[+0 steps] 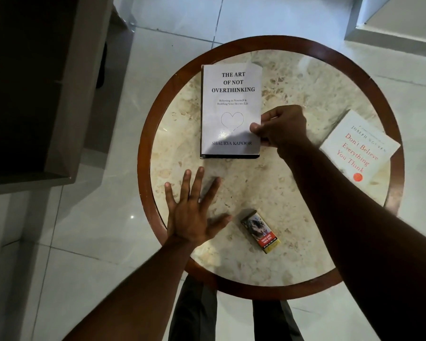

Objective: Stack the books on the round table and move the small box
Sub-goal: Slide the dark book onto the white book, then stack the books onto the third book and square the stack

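Note:
A white book titled "The Art of Not Overthinking" (228,107) lies flat near the far middle of the round table (256,188). My right hand (280,126) pinches that book's right edge, thumb on the cover. A second white book with red lettering (359,148) lies tilted at the table's right rim. The small box (260,231), printed with a picture and a red and yellow label, lies near the front of the table. My left hand (192,212) rests flat on the tabletop with fingers spread, just left of the box and apart from it.
The table has a marble-like top and a brown wooden rim (144,143). A dark cabinet (35,94) stands at the left on a glossy white tiled floor. My legs (194,313) show under the table's near edge.

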`<state>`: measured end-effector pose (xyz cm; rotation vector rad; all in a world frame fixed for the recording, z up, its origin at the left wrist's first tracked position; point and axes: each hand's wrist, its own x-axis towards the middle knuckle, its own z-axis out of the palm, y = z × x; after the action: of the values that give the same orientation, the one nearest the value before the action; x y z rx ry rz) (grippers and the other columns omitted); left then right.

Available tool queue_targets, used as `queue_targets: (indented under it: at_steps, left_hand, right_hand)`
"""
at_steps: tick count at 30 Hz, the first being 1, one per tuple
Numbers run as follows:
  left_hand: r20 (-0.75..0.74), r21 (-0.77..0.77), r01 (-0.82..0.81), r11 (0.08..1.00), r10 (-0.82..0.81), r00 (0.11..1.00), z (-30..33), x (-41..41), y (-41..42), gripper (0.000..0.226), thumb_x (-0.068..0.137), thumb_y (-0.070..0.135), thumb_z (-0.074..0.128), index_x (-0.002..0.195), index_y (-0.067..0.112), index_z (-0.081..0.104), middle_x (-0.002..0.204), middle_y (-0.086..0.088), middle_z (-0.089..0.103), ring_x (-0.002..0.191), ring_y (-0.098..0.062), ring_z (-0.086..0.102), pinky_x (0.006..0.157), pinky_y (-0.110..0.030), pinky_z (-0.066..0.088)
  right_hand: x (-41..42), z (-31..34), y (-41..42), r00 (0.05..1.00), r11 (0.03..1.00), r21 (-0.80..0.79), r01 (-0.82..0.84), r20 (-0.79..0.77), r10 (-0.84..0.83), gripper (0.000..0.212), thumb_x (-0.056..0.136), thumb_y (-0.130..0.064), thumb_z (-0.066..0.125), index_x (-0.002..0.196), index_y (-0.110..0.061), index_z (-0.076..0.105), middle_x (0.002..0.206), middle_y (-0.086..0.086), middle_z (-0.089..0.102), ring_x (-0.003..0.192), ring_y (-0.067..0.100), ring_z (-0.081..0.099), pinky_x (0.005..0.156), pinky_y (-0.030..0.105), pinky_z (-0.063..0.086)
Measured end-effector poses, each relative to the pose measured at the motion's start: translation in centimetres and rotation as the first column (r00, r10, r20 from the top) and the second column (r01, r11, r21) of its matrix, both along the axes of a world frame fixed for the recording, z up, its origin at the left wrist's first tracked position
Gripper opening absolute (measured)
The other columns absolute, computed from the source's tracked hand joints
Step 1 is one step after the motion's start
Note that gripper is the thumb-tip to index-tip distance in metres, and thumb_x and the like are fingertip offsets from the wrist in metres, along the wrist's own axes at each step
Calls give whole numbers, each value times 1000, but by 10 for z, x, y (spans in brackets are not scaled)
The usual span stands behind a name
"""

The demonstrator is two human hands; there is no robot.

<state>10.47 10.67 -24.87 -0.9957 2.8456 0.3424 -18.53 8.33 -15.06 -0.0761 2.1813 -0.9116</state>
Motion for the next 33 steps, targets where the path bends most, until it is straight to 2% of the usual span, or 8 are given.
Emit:
queue_targets:
  at_steps: [5,10,16,19,21,24,29,33]
  left_hand:
    - [33,12,9,1000,-9,999,2,0,0,98,86,91,23,167,38,10,178,-6,-2,164,-34,-3,124,-69,-8]
    - [60,14,-5,1000,5,998,7,-1,1,99,85,93,24,166,39,9,177,-3,-8,164,-32,-5,123,-69,-6]
    - [77,26,-4,1000,2,997,9,-3,0,100,84,93,29,166,41,4,178,-7,6,163,-36,4,120,-71,3]
    - [87,29,-7,1000,4,996,9,-3,-1,100,85,93,27,166,42,0,178,-8,6,163,-32,-7,120,-72,2]
    - [91,22,-7,1000,5,996,9,-3,-1,99,85,93,26,166,41,1,177,-9,7,162,-30,-14,119,-72,2]
    - [74,23,2,1000,-4,997,10,-2,0,100,85,92,29,166,41,2,177,-10,10,163,-34,-4,119,-72,2]
    - [42,-18,-6,1000,6,999,4,0,-3,100,85,92,28,166,40,5,178,-9,6,164,-35,-1,121,-71,0]
    - [15,-45,12,999,-11,1000,-1,-2,2,101,83,93,31,166,40,6,178,-5,-3,164,-32,-6,122,-67,-11]
  right_hand:
    - [3,11,83,930,988,71,139,-353,-105,20,76,-21,82,95,-14,76,93,7,78,89,25,73,91,45,57]
    - [21,-2,159,808,839,215,499,-464,-362,52,81,-23,77,126,-23,52,138,9,51,133,34,44,106,53,41]
    - [4,-7,153,699,701,103,706,-262,-665,82,74,-11,87,142,-25,43,142,2,55,131,21,54,108,46,51]
    - [-7,-1,146,598,599,25,800,-101,-795,71,83,-12,82,142,-23,44,135,2,59,106,12,63,78,28,64]
    - [-9,6,135,613,612,-50,789,-3,-790,64,89,-13,77,142,-20,44,128,4,64,89,7,64,53,14,58]
    - [-3,24,104,625,595,-204,777,140,-768,56,88,-5,76,137,-18,51,120,8,67,94,15,69,68,31,66]
    - [28,34,42,823,769,-293,568,173,-541,51,80,7,77,117,-23,56,113,12,69,96,25,71,72,43,66]
    - [48,25,18,864,832,-245,498,221,-452,47,80,11,74,114,-18,58,105,8,70,85,16,72,61,28,64]
